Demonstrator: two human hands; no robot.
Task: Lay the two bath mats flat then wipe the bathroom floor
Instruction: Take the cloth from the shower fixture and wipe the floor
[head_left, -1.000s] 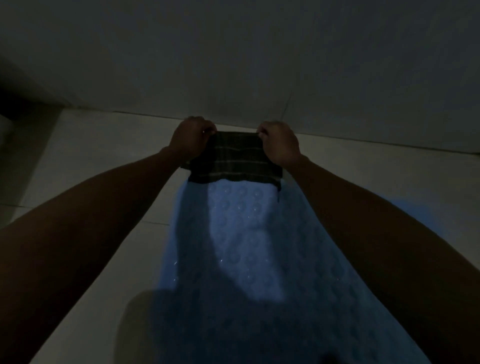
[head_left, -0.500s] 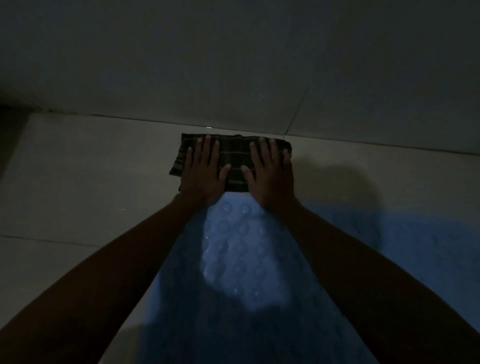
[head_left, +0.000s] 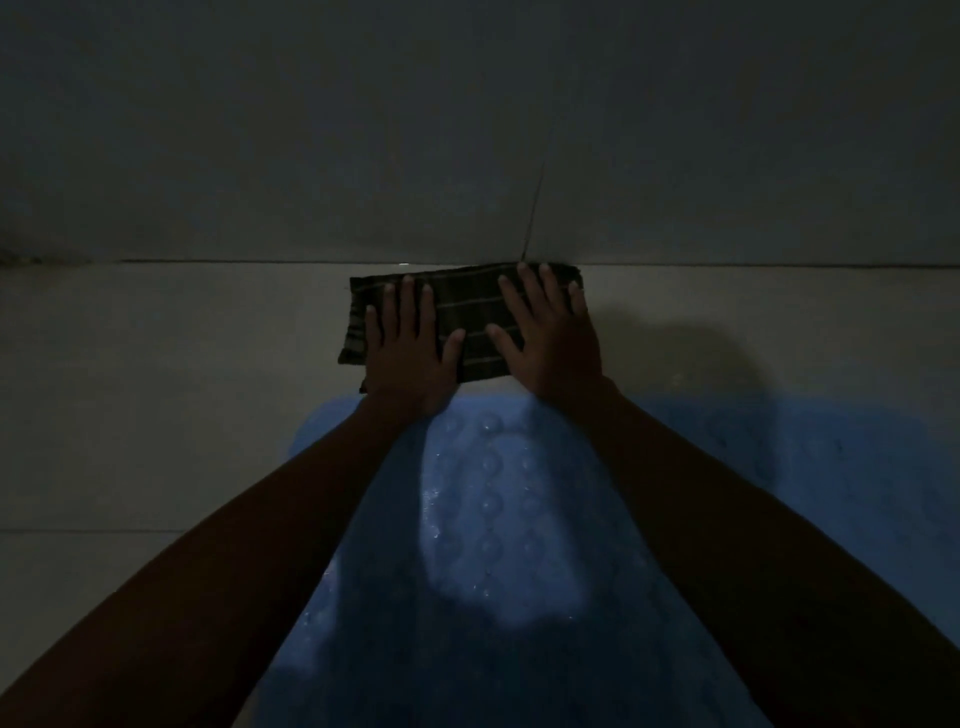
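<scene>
A dark checked cloth (head_left: 470, 312) lies folded on the pale tiled floor (head_left: 171, 374), its far edge against the foot of the wall. My left hand (head_left: 410, 348) presses flat on the cloth's left half with straight, spread fingers. My right hand (head_left: 550, 338) presses flat on its right half in the same way. A blue bath mat (head_left: 498, 519) with round bumps lies flat under my forearms, its far edge just short of the cloth. More blue mat (head_left: 810, 457) shows at the right; whether it is a second mat I cannot tell in the dim light.
The room is dark. A grey tiled wall (head_left: 467, 130) rises right behind the cloth, with a vertical grout line (head_left: 535, 202) above my right hand. Bare floor tile stretches to the left of the mat.
One second ago both hands pinched the cloth's top corners and held it up. They laid it on the floor, flattened onto it, and have pushed it forward to the wall.
</scene>
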